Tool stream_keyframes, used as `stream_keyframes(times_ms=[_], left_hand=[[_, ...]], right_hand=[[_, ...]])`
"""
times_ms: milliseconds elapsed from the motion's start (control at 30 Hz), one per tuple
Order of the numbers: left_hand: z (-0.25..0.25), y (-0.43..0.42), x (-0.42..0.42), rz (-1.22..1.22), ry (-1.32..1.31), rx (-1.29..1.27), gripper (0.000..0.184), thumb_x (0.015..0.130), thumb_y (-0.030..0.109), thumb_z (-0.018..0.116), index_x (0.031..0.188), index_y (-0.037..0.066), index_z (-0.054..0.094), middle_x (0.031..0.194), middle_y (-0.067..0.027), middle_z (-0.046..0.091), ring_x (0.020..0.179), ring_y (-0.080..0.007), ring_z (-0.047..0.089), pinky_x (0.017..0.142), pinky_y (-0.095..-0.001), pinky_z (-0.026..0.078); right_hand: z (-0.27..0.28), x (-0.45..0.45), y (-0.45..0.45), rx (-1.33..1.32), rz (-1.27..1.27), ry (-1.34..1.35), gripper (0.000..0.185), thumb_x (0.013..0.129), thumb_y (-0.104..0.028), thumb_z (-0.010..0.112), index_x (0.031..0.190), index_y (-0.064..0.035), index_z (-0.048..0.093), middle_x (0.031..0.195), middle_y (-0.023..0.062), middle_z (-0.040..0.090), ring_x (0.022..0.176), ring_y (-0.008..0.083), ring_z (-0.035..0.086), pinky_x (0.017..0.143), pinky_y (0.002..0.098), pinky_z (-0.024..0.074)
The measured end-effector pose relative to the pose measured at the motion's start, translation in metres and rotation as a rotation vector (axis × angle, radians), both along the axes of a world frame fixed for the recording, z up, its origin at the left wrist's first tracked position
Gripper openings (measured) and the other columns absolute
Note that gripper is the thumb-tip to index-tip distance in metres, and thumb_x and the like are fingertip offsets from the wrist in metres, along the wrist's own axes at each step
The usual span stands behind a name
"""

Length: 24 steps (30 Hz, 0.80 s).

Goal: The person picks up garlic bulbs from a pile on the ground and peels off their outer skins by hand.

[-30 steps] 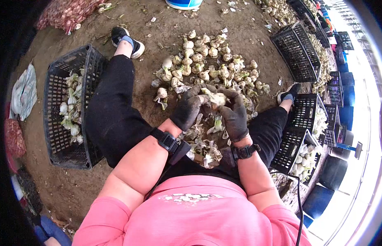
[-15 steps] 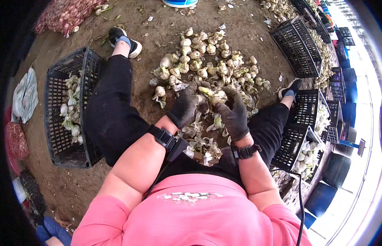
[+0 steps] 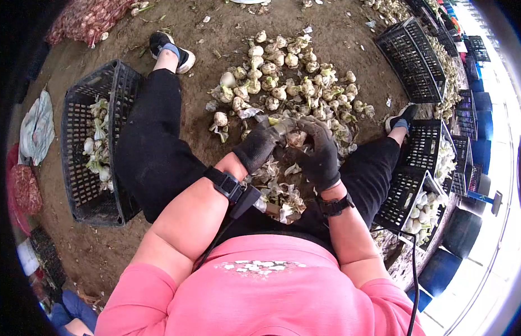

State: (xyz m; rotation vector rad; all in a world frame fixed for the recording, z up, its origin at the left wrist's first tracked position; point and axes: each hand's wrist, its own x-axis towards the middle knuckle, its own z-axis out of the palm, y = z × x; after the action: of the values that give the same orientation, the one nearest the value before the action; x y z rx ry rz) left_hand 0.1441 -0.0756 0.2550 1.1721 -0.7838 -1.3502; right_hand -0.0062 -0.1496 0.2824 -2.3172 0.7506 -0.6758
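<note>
Between my two dark-gloved hands is a garlic bulb (image 3: pixel 296 138), its root side partly showing and much of it covered by fingers. My left hand (image 3: pixel 259 147) is closed round the stem side, on the left. My right hand (image 3: pixel 318 152) curls over the bulb from the right, fingers bent around it. Just beyond the hands, a pile of garlic bulbs (image 3: pixel 270 83) with dirty skins lies on the ground. Loose peeled skins and leaves (image 3: pixel 280 197) lie below the hands, between my legs.
A black crate (image 3: pixel 81 190) holding some garlic stands left of my leg. On the right are a crate of whitish bulbs (image 3: pixel 403 193), another black crate (image 3: pixel 411 59) and blue containers (image 3: pixel 439 271). Red net sacks (image 3: pixel 87 19) lie at the upper left. Someone's blue-clad leg (image 3: pixel 78 308) shows at lower left.
The bulb has turned between my hands, and the fingers now cover more of it. My right hand has closed further over it. The view has shifted slightly.
</note>
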Motion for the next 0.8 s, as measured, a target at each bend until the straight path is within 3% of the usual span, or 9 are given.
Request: stream_keyframes(times_ms=[67, 133, 267, 467, 500, 533, 633, 767, 800], left_hand=[[0.002, 0.001, 0.003, -0.029, -0.088, 0.002, 0.029, 0.092, 0.019, 0.048, 0.115, 0.003, 0.056, 0.116, -0.01, 0.059, 0.104, -0.0153, 0.056, 0.093, -0.0293, 0.043], [-0.005, -0.002, 0.004, -0.065, 0.349, 0.081, 0.033, 0.089, 0.014, 0.051, 0.12, 0.003, 0.052, 0.118, -0.011, 0.057, 0.108, -0.0168, 0.054, 0.095, -0.0296, 0.042], [-0.009, -0.003, -0.002, -0.066, 0.641, -0.088, 0.039, 0.085, 0.008, 0.053, 0.124, 0.002, 0.048, 0.119, -0.0093, 0.057, 0.107, -0.0171, 0.055, 0.095, -0.03, 0.042], [0.002, -0.006, 0.0, 0.009, 0.388, 0.16, 0.039, 0.084, 0.011, 0.056, 0.122, 0.003, 0.05, 0.112, -0.0074, 0.059, 0.099, -0.0142, 0.057, 0.09, -0.0275, 0.044], [-0.009, -0.005, -0.002, 0.034, 0.072, 0.114, 0.037, 0.085, 0.011, 0.056, 0.12, 0.002, 0.05, 0.109, -0.0073, 0.06, 0.096, -0.0133, 0.057, 0.088, -0.0271, 0.044], [-0.015, -0.004, -0.002, 0.034, 0.072, 0.116, 0.037, 0.085, 0.011, 0.056, 0.12, 0.002, 0.05, 0.109, -0.0073, 0.06, 0.096, -0.0133, 0.057, 0.088, -0.0271, 0.044], [-0.028, -0.004, -0.003, 0.055, -0.26, -0.006, 0.04, 0.084, 0.005, 0.055, 0.122, 0.001, 0.048, 0.109, -0.0078, 0.061, 0.098, -0.0149, 0.057, 0.089, -0.0276, 0.044], [-0.01, -0.004, 0.0, 0.024, -0.131, 0.069, 0.043, 0.082, 0.002, 0.054, 0.125, 0.001, 0.047, 0.109, -0.0082, 0.06, 0.101, -0.0154, 0.056, 0.09, -0.0282, 0.043], [-0.012, -0.005, 0.001, 0.015, -0.118, 0.025, 0.047, 0.08, 0.003, 0.054, 0.126, 0.001, 0.045, 0.109, -0.0082, 0.06, 0.102, -0.0155, 0.056, 0.09, -0.0284, 0.043]], right_hand=[[-0.009, -0.004, 0.002, 0.065, -0.016, -0.017, 0.049, 0.061, -0.013, 0.077, 0.106, -0.0056, 0.058, 0.107, 0.0145, 0.059, 0.101, 0.0321, 0.057, 0.085, 0.0361, 0.0469], [-0.018, -0.007, 0.003, 0.129, -0.027, -0.032, 0.05, 0.06, -0.013, 0.077, 0.105, -0.0058, 0.058, 0.106, 0.0142, 0.059, 0.1, 0.0318, 0.058, 0.084, 0.0361, 0.0474], [-0.016, -0.009, 0.001, 0.201, -0.139, -0.074, 0.047, 0.061, -0.013, 0.077, 0.104, -0.0059, 0.058, 0.105, 0.0146, 0.059, 0.098, 0.0321, 0.058, 0.082, 0.0361, 0.0477], [-0.017, -0.013, -0.001, -0.042, -0.112, 0.027, 0.045, 0.067, -0.02, 0.075, 0.105, -0.0054, 0.058, 0.105, 0.0148, 0.059, 0.1, 0.0324, 0.056, 0.083, 0.0367, 0.0482], [-0.016, -0.012, 0.001, -0.153, -0.082, 0.069, 0.044, 0.068, -0.021, 0.075, 0.105, -0.0052, 0.058, 0.105, 0.0148, 0.059, 0.101, 0.0325, 0.056, 0.083, 0.0374, 0.0482], [-0.017, -0.012, 0.002, -0.151, -0.081, 0.069, 0.044, 0.068, -0.021, 0.075, 0.105, -0.0052, 0.058, 0.105, 0.0148, 0.059, 0.101, 0.0325, 0.056, 0.083, 0.0374, 0.0482], [-0.016, -0.01, 0.005, -0.03, -0.135, 0.05, 0.044, 0.069, -0.018, 0.073, 0.108, -0.0045, 0.057, 0.106, 0.0149, 0.059, 0.102, 0.0316, 0.056, 0.084, 0.0356, 0.0481], [-0.025, -0.015, 0.009, 0.27, -0.242, 0.075, 0.046, 0.069, -0.013, 0.074, 0.111, -0.0045, 0.056, 0.105, 0.0121, 0.06, 0.097, 0.026, 0.059, 0.083, 0.0322, 0.0483], [-0.029, -0.018, 0.007, 0.485, -0.207, -0.055, 0.048, 0.072, -0.012, 0.074, 0.115, -0.0027, 0.053, 0.106, 0.0093, 0.058, 0.098, 0.0194, 0.057, 0.082, 0.0298, 0.0482]])
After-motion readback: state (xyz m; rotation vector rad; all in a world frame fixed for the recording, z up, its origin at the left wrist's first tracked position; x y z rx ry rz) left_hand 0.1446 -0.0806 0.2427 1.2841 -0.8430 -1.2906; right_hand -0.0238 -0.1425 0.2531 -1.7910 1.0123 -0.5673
